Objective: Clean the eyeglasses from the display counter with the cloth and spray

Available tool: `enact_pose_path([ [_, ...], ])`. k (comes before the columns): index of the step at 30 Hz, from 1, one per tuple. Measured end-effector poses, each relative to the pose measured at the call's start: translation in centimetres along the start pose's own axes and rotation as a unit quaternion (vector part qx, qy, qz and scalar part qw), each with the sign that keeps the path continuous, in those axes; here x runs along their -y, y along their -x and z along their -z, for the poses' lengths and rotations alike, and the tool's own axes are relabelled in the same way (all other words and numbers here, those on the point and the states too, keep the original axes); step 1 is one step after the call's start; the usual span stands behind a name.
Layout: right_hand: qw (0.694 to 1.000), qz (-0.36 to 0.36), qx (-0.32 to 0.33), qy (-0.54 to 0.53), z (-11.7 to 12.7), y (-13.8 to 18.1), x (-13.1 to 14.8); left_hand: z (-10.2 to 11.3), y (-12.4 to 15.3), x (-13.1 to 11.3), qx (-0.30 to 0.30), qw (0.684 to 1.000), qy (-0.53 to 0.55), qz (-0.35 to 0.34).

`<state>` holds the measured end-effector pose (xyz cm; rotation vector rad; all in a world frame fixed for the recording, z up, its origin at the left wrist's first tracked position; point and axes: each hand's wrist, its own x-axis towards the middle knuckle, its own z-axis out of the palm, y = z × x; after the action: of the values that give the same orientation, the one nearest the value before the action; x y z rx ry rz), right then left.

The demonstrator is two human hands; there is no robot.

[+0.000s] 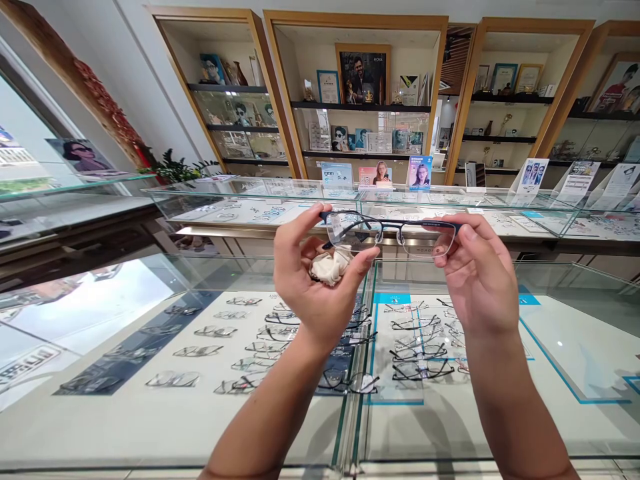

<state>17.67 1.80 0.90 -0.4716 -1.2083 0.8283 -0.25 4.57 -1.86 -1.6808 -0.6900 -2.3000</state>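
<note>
Both hands hold up a pair of dark-framed glasses (395, 230) above a glass display counter (150, 413). My left hand (315, 280) pinches the left lens edge between thumb and fingers and also has a crumpled white cloth (330, 265) tucked in its palm. My right hand (477, 273) grips the right end of the frame, fingers curled around it. The lenses face away from me and the frame is held level at about chest height.
Under the counter glass lie several rows of spectacle frames (415, 350). A second glass counter (360, 200) stands behind, with small display cards (419, 172) on it. Wooden wall shelves (360, 107) carry pictures and certificates. A plant (175, 170) stands at the left.
</note>
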Motion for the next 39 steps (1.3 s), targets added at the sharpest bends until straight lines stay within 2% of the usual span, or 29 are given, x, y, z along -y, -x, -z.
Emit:
enact_pose_path([
  [5, 1.0, 0.014, -0.013, 0.025, -0.2, 0.1, -0.1, -0.1, 0.1, 0.3, 0.031, 0.997, 0.009, 0.071],
  [10, 0.998, 0.025, -0.017, 0.063, -0.1, 0.1, -0.2, 0.1, -0.1, 0.1, 0.03, 0.995, 0.013, 0.093],
  [18, 0.998, 0.013, -0.041, 0.04, 0.4, -0.2, -0.9, 0.2, -0.2, -0.6, 0.027, 0.979, 0.125, 0.157],
  [24, 0.997, -0.026, -0.047, 0.051, 0.5, -0.6, -1.3, -0.1, 0.1, -0.7, 0.001, 0.982, 0.127, 0.138],
  [29, 0.996, -0.036, -0.043, 0.068, 0.6, -0.8, -1.7, -0.1, 0.3, -0.5, 0.003, 0.988, 0.106, 0.116],
  [35, 0.996, 0.01, -0.029, 0.085, 0.2, -0.2, -1.1, 0.0, 0.5, 1.1, 0.049, 0.974, 0.114, 0.192],
  [39, 0.995, 0.014, -0.039, 0.085, 0.1, -0.1, -0.9, -0.1, 0.5, 1.4, 0.059, 0.968, 0.132, 0.206],
])
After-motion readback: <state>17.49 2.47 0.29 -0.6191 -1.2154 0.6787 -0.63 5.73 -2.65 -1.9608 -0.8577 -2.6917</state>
